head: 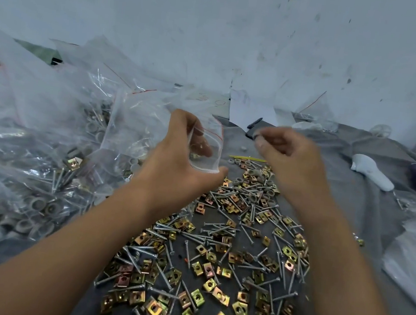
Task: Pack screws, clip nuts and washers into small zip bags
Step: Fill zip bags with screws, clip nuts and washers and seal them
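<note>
1. Nearest us, loose clip nuts point(220, 295) and screws point(218, 227) lie scattered over the grey cloth point(369, 210).
2. Our left hand point(177, 158) grips a small zip bag point(207, 146) above the pile, fingers curled around it; something brassy shows inside.
3. Our right hand point(286, 154), blurred, pinches a small grey washer point(257, 137) just beside the bag's mouth.
4. More grey washers point(243, 163) sit at the pile's far edge.
5. Filled bags point(42, 162) heap up on our left.

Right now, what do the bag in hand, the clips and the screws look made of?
Bag: thin clear plastic film, red zip strip, fingers visible through it. Clips: likely plated steel, shiny yellow-gold iridescent finish. Screws: probably zinc-plated steel, bright silver-grey.
</note>
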The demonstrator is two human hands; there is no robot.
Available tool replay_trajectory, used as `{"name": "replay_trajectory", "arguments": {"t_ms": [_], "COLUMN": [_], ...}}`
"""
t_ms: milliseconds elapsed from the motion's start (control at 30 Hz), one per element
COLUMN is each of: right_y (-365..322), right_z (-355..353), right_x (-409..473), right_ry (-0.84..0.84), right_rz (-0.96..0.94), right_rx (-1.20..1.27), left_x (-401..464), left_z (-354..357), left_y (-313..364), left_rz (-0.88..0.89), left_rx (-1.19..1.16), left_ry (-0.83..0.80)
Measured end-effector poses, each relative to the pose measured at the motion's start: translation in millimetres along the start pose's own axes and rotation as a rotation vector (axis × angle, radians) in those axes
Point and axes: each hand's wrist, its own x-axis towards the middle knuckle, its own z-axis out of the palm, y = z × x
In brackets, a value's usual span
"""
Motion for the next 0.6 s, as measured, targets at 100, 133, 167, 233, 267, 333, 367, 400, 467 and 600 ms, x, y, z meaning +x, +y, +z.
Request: {"name": "replay_trajectory", "arguments": {"t_ms": [100, 133, 167, 233, 267, 333, 367, 400, 467, 600], "right_y": [-46, -58, -68, -79, -81, -83, -83, -83, -82, -78], "right_z": [-9, -9, -9, -6, -4, -1, 0, 2, 5, 10], "right_x": [-9, -14, -18, -24, -26, -27, -27, -27, -27, -30], "right_ry": [-0.193, -0.276, -0.343, -0.398, -0.397, -0.366, -0.355, -0.352, -0.320, -0.283], "right_rz": [-0.040, -0.057, -0.075, -0.109, -0.128, -0.167, -0.174, -0.175, -0.186, -0.060], "right_rx": [0.266, 0.262, 0.217, 0.043, -0.077, -0.318, -0.393, -0.422, -0.351, -0.136], "left_x": [-1, -2, -3, -6, -6, -6, -5, -5, -4, 0], "left_z": [5, 7, 9, 12, 13, 12, 12, 11, 10, 7], "left_y": [-1, -1, -2, -2, -2, -1, -1, -1, -1, -4], "left_rz": [0.030, 0.029, 0.027, 0.030, 0.039, 0.048, 0.041, 0.031, 0.007, -0.065], "left_rx": [0.014, 0.010, 0.011, 0.021, 0.019, 0.010, 0.003, -0.005, -0.003, -0.023], "left_ry": [-0.007, -0.016, -0.027, -0.046, -0.048, -0.034, -0.027, -0.022, 0.003, 0.119]}}
